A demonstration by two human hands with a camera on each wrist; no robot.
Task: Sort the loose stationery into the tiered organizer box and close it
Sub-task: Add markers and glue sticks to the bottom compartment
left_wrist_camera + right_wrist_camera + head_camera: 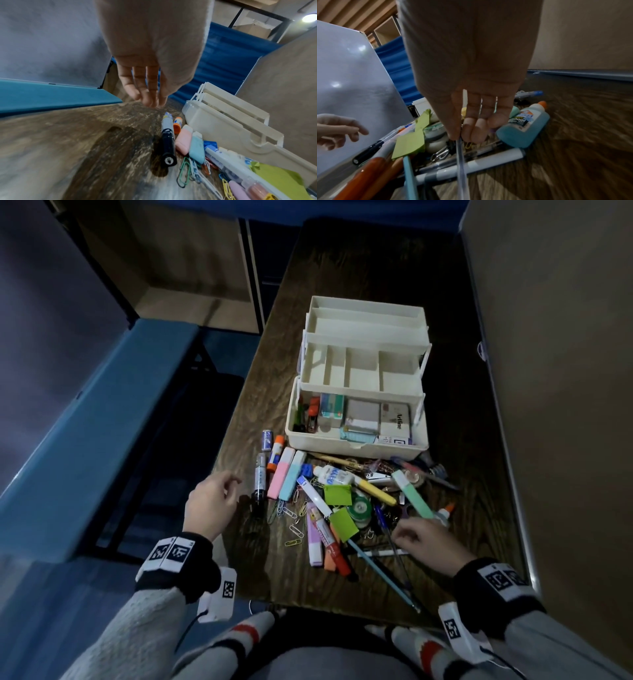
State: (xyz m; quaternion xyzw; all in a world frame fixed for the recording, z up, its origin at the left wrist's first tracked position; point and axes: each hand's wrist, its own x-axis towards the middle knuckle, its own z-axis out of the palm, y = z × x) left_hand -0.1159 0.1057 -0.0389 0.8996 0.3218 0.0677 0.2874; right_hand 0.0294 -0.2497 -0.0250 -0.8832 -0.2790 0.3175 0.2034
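Right hand (471,108) pinches a thin clear pen (461,162) between thumb and fingertips at the near edge of the stationery pile, close to the person and well short of the tiered organizer box (356,440). Left hand (209,501) hovers with loosely curled fingers, holding nothing, left of the pile and near a black-capped marker (167,146). The pen looks light, stiff and smooth, so it would likely slip in a loose pinch; a grip nearer mid-barrel should stop it swinging. Just before the box lie the chunkier pieces: pink (281,477) and blue (291,475) highlighters, side by side and easy to grasp around the body, and scattered paper clips (294,530), which are tiny and flat and will probably need scooping or nail-edge pinching. The glue bottle (523,128) right of the pile seems soft-walled and heavier. Farther off, the box stands open, its bottom tier part-filled and its upper trays empty.
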